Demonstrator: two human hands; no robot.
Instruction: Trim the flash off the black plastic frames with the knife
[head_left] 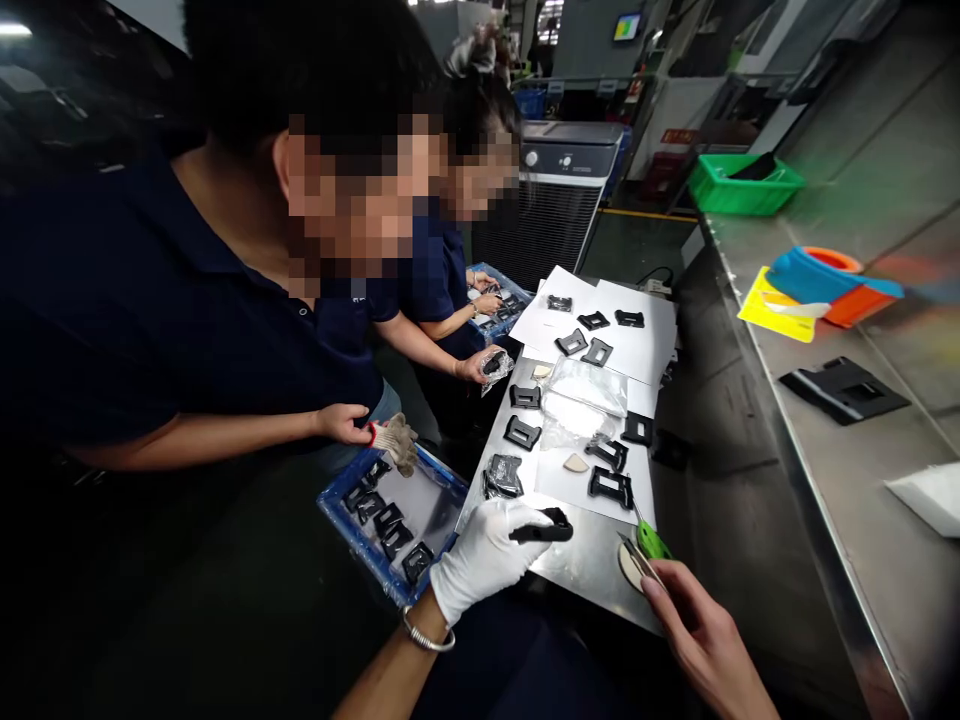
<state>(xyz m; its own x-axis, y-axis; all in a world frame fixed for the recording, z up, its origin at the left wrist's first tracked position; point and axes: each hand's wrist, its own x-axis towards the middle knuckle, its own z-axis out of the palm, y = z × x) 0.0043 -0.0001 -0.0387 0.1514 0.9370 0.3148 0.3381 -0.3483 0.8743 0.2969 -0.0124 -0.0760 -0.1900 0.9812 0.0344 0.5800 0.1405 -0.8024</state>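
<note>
My left hand (487, 555), in a white glove, grips a black plastic part (551, 525) above the near end of the metal table. My bare right hand (694, 620) is closed on a slim pointed metal tool (637, 553); whether it is a knife or tweezers I cannot tell. Under the tool's tip lies a round beige pad (628, 568). Just beyond it is a green-handled tool (652, 540). Black plastic frames (611, 487) lie on white paper past my hands, several more on the left side, one stack in clear wrap (504, 475).
To the left, a co-worker (225, 330) holds a knitted glove (395, 440) and a wrapped part (495, 365) beside a blue tray (352, 545). Another person (442, 260) works behind. A metal bench (825, 470) at right carries a green basket (742, 185) and a black panel (844, 390).
</note>
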